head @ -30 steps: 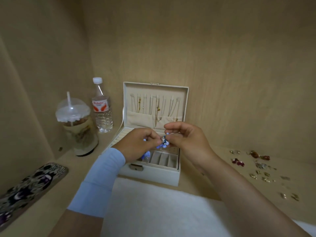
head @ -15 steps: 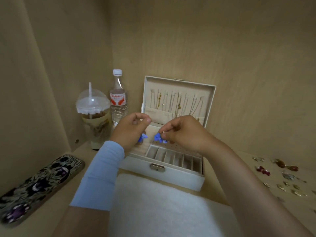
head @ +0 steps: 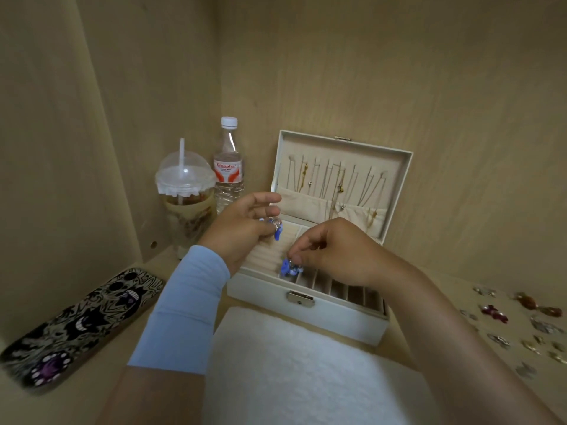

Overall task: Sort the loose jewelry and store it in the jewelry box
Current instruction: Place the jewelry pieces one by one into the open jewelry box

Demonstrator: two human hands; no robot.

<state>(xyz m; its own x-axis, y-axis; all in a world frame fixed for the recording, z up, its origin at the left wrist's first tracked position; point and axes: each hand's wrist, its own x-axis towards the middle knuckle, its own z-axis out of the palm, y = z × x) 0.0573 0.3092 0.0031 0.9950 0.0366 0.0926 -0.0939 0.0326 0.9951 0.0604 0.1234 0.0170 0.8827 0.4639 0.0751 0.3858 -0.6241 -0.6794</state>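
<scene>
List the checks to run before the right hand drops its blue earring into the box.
1. The lid of the jewelry box is open: ok.
2. The right hand pinches a blue earring: ok.
3. It hangs over the front slots: ok.
4. The slot beneath it is free: cannot tell, the earring hides it.
5. The left hand holds the second blue earring: ok.
6. All jewelry is stored: not ok, loose pieces lie outside the box, at right.

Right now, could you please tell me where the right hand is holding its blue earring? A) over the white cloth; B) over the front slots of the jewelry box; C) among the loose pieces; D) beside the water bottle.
B: the right hand pinches the blue earring just above the front slots of the jewelry box.
</scene>
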